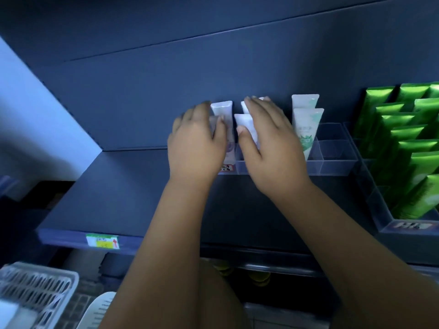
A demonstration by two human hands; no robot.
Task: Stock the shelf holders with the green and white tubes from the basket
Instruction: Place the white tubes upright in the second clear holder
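As both bare arms are stretched up to a dark shelf (114,186), white tubes (223,109) standing in the left slots of a clear holder (332,167) are handled. The left hand (197,148) is laid over the leftmost tubes, its fingers draped across their tops and its thumb set against the front of one. Whether anything is truly gripped there cannot be told, since the fingers hide what lies beneath. The right hand (273,150) is placed just beside it. A front white tube (247,119) is pinched between its thumb and its nearly straight fingers, which reach on to the top of the tube behind. Just right of that hand, two green and white tubes (306,124) are seen upright, one behind the other, in the same holder. Further right, rows of green tubes (403,148) are packed into a second holder (408,226). A white basket (35,288) is seen low at the left, well apart from both hands and blurred, so its contents cannot be made out. A green and yellow price label (102,241) is fixed to the shelf's front edge.
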